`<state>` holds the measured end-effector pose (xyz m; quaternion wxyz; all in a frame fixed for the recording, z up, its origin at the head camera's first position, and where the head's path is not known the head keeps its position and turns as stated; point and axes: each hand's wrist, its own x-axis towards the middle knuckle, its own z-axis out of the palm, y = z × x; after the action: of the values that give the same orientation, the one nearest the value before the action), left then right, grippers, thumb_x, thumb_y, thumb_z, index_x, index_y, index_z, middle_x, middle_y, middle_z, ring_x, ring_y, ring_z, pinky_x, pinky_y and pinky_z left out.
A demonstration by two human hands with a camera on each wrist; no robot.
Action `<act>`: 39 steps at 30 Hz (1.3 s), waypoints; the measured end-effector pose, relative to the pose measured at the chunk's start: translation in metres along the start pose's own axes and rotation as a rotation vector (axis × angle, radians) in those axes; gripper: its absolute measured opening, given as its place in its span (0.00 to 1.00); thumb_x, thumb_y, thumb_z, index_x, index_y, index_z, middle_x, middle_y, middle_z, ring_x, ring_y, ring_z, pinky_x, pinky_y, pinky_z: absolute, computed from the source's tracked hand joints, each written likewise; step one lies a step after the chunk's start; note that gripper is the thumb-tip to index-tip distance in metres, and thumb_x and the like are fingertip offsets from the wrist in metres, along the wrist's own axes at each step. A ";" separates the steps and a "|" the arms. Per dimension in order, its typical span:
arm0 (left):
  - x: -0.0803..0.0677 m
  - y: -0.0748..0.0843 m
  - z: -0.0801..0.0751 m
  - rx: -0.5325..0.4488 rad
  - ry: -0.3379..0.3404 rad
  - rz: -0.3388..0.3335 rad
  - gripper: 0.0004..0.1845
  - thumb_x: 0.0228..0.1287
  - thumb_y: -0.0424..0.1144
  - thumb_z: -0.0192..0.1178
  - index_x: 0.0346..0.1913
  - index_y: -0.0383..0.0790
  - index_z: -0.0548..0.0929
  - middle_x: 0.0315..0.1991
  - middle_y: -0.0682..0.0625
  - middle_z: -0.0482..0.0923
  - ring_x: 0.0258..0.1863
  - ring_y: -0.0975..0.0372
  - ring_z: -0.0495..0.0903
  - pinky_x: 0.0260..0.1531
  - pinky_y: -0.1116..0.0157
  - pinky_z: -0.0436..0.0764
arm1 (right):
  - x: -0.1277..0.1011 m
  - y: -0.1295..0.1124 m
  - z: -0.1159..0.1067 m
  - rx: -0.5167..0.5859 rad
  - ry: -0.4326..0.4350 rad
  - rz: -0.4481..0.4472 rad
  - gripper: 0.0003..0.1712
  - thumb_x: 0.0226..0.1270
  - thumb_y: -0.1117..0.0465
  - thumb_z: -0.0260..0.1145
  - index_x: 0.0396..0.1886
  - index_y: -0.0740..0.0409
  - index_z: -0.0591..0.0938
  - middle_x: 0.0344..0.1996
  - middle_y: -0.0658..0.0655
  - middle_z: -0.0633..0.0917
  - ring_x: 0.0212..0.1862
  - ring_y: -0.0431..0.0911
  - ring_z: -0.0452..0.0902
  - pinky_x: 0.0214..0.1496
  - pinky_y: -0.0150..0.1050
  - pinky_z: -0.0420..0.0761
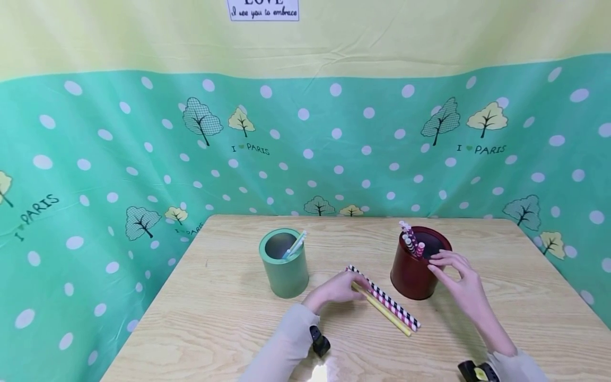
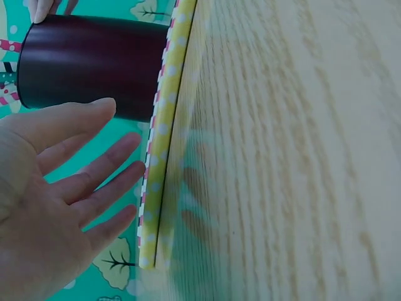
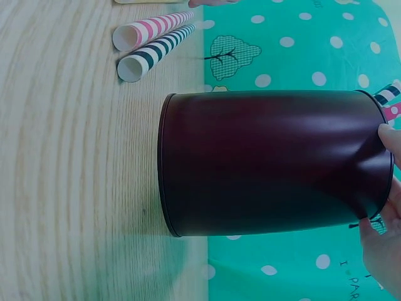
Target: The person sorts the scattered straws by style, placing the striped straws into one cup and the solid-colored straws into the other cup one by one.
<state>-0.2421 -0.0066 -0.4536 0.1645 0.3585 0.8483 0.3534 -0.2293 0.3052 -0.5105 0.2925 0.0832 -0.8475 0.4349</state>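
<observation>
Three paper straws lie side by side on the table: a yellow one with pale dots [image 1: 389, 314], a pink-and-white striped one [image 3: 150, 29] and a black-and-white striped one [image 3: 153, 55]. My left hand [image 1: 341, 287] is over their far left end, fingers spread; in the left wrist view the hand [image 2: 69, 194] has its fingertips beside the yellow straw and grips nothing. My right hand [image 1: 460, 281] holds the rim of a dark red canister [image 3: 269, 163], thumb and fingertips at its edge. Several patterned straws [image 1: 410, 241] lean inside that upright canister.
A green canister [image 1: 286, 276] stands left of the straws, with a few pale blue and light straws [image 1: 296, 245] in it. Behind the wooden table [image 1: 215, 313] hangs a green dotted curtain [image 1: 334, 159].
</observation>
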 end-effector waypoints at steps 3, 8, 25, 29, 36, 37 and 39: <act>0.000 -0.001 0.001 0.007 -0.005 0.009 0.12 0.50 0.29 0.62 0.41 0.38 0.81 0.38 0.51 0.80 0.39 0.66 0.76 0.42 0.73 0.71 | 0.000 0.001 0.000 0.005 0.003 -0.004 0.09 0.53 0.60 0.66 0.35 0.42 0.81 0.45 0.42 0.77 0.55 0.36 0.63 0.55 0.21 0.56; 0.001 -0.002 0.002 0.018 -0.008 0.001 0.12 0.49 0.29 0.62 0.40 0.39 0.81 0.37 0.53 0.80 0.37 0.68 0.75 0.40 0.75 0.71 | 0.001 0.002 0.001 -0.002 0.004 0.000 0.10 0.53 0.59 0.66 0.35 0.41 0.81 0.45 0.41 0.77 0.55 0.36 0.63 0.55 0.21 0.57; 0.002 -0.006 0.006 0.101 -0.046 0.041 0.12 0.44 0.24 0.63 0.35 0.37 0.82 0.32 0.51 0.80 0.33 0.69 0.76 0.38 0.78 0.71 | 0.000 -0.002 0.001 -0.013 0.006 0.010 0.09 0.53 0.58 0.66 0.35 0.40 0.81 0.45 0.40 0.76 0.54 0.35 0.63 0.55 0.21 0.56; 0.003 -0.007 0.008 0.093 -0.060 0.029 0.13 0.42 0.21 0.63 0.34 0.36 0.82 0.29 0.52 0.81 0.29 0.71 0.75 0.35 0.79 0.70 | 0.001 -0.003 0.000 -0.011 0.005 0.005 0.09 0.53 0.58 0.66 0.35 0.40 0.81 0.44 0.40 0.76 0.55 0.35 0.63 0.55 0.21 0.56; 0.002 -0.006 0.009 0.163 -0.068 0.022 0.14 0.40 0.20 0.61 0.32 0.38 0.84 0.26 0.54 0.81 0.24 0.74 0.71 0.30 0.81 0.69 | 0.001 -0.003 0.000 0.003 0.010 -0.008 0.10 0.52 0.60 0.67 0.34 0.42 0.81 0.44 0.41 0.77 0.54 0.36 0.63 0.55 0.21 0.57; 0.001 -0.006 0.009 0.168 -0.067 0.016 0.14 0.40 0.20 0.61 0.31 0.39 0.84 0.26 0.54 0.81 0.24 0.74 0.71 0.29 0.81 0.68 | 0.001 -0.003 0.000 0.004 0.011 -0.008 0.10 0.52 0.60 0.67 0.34 0.42 0.81 0.44 0.41 0.77 0.54 0.36 0.63 0.55 0.21 0.57; 0.001 -0.005 0.009 0.190 -0.067 -0.001 0.13 0.40 0.21 0.62 0.31 0.40 0.84 0.25 0.56 0.80 0.23 0.74 0.70 0.29 0.81 0.67 | 0.001 -0.002 0.001 0.004 0.011 -0.008 0.10 0.52 0.60 0.67 0.34 0.42 0.81 0.44 0.41 0.77 0.54 0.36 0.63 0.56 0.21 0.57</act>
<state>-0.2407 -0.0040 -0.4639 0.1581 0.3837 0.8722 0.2591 -0.2295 0.3036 -0.5088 0.2986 0.0850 -0.8447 0.4361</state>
